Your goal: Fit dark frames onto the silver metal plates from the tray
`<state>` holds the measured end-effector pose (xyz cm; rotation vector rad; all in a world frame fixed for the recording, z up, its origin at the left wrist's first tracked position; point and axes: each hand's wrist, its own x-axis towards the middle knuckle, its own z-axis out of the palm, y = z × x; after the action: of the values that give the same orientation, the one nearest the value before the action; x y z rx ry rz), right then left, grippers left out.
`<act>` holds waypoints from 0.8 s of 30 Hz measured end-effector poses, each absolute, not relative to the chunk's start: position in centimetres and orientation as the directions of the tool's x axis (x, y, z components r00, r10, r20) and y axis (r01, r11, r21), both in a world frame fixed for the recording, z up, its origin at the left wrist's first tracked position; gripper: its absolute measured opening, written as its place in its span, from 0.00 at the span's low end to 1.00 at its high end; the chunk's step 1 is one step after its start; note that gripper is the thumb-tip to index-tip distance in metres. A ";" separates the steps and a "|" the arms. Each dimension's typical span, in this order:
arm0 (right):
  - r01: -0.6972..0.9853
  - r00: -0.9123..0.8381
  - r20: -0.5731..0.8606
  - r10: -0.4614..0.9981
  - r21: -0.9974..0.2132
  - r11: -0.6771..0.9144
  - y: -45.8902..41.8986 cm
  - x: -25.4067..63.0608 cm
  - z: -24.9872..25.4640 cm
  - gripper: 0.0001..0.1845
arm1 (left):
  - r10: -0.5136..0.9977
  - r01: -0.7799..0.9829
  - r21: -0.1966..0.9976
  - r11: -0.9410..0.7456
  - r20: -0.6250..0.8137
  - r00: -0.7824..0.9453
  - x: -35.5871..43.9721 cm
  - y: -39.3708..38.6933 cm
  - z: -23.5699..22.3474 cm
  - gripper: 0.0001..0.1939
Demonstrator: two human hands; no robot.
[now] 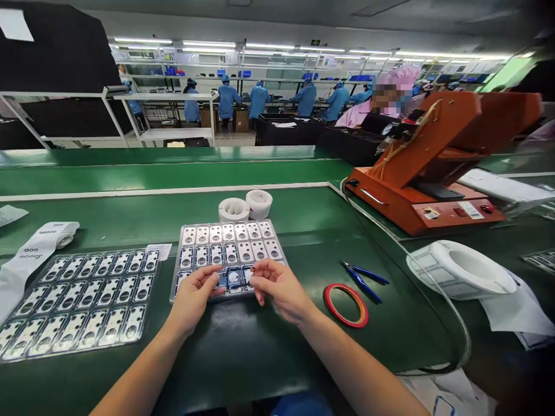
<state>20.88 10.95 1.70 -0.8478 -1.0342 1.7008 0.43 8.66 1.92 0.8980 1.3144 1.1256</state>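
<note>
A small blue-and-black rectangular frame part is held between my hands, over the near edge of a clear plastic tray. My left hand pinches its left end between thumb and fingers. On the other side, my right hand has thumb and fingertips closed at its right end. Rows of silver plates, each with a round hole, fill the tray's slots, and the hands hide part of the nearest row. To the left lies a second tray of similar plates.
Two white label rolls stand behind the tray. To the right are a red tape roll, blue nippers, a large label roll and an orange press with its cable. A printed strip lies left. Several people work beyond.
</note>
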 end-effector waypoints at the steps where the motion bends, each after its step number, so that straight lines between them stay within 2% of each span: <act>1: -0.358 -0.329 -0.095 0.939 -0.908 -0.218 11.1 20.9 1.5 0.20 | 0.960 -0.128 0.957 0.259 -0.270 -0.076 0.4 8.5 1.8 0.26; 8: -0.350 -0.370 -0.166 0.914 -0.886 -0.302 10.7 21.0 0.3 0.19 | 0.942 -0.110 0.943 0.313 -0.323 -0.091 0.8 8.2 1.7 0.26; 15: -0.332 -0.361 -0.217 0.907 -0.879 -0.343 10.2 21.4 0.2 0.17 | 0.938 -0.058 0.937 0.343 -0.346 -0.033 1.0 8.0 1.4 0.25; 24: -0.266 -0.351 -0.207 0.913 -0.913 -0.309 9.8 21.7 0.3 0.14 | 0.919 -0.086 0.915 0.394 -0.393 0.028 1.2 7.6 1.8 0.22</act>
<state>21.70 9.80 0.28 -0.9779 -1.0434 1.7805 1.22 7.58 1.79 0.8494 1.3011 0.9419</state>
